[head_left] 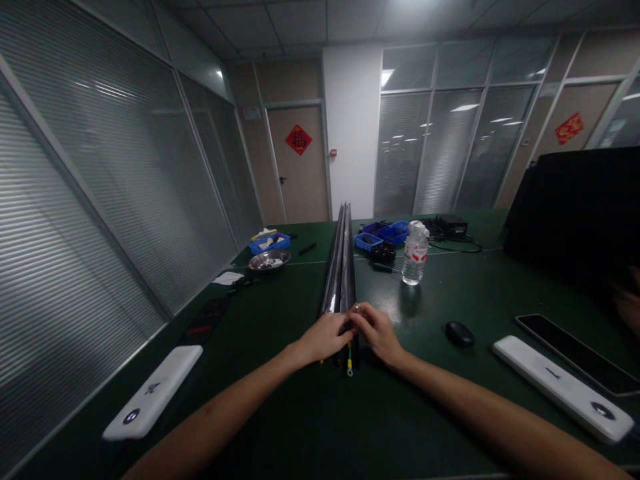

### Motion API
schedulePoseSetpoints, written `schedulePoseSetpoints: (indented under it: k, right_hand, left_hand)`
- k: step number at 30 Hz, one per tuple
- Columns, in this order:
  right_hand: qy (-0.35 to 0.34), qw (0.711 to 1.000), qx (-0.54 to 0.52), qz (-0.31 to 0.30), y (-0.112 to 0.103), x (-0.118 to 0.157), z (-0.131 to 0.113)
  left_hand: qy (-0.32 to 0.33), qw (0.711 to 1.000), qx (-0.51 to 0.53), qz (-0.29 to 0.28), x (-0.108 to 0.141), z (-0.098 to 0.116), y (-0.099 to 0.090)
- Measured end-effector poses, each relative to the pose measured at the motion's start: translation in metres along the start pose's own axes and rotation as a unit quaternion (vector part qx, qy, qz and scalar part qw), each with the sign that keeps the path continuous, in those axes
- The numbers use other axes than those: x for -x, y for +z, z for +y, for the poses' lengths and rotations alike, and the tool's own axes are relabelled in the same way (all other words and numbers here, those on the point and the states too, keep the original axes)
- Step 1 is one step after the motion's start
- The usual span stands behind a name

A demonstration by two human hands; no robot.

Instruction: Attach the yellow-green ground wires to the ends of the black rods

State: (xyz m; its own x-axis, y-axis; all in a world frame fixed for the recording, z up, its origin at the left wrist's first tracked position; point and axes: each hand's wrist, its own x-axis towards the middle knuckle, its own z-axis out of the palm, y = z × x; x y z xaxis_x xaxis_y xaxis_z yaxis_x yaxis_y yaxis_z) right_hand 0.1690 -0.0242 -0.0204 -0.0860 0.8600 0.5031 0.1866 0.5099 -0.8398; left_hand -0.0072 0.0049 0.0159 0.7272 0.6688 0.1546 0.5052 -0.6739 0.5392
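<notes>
- The dark green surface (280,413) fills the lower half of the frame, with a thin pale line running across it near the middle.
- Behind it, glass partitions with blinds (125,133) line the left side; a white pillar (349,127) and a pale door (295,180) stand at upper centre.
- At centre left, a blue tray (286,244) sits just behind a round metal dish (257,265); right of centre are blue bins (369,245) and a clear bottle (413,272).
- At right lie a black mouse (459,334) and a dark flat slab with a pale edge (575,353); a large black object (580,207) stands at the right edge, with part of another person's hand (629,303), blurred, below it.
- Two long dark bars (333,287) lie side by side at the centre of the frame, running away from the viewer.
- The left hand (325,335) and the right hand (376,328) meet at the bars' near end, fingers bent and close together. What they pinch is hidden, so whether they grip the bars or a small part cannot be told.
- A ring terminal with a yellow sleeve (349,365) on a green-and-yellow wire hangs just below the fingers.
- The red diamond (299,140) on the door bears the character 福; the red sign (569,128) at upper right is not readable.
- The bottle's label is red and white, too small to read.
- The white case (170,373) at lower left carries an unclear dark mark; the white case at lower right (530,360) shows a stroke like a "1".
</notes>
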Motion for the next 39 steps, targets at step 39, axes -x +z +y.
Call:
schedulePoseSetpoints:
  k: [39]
  right_hand:
    - [-0.008, 0.998, 0.035, 0.046, -0.0002, 0.0003, 0.0092]
  left_hand:
    - [0.021, 0.999, -0.029, -0.032, 0.0012, 0.0024, -0.004]
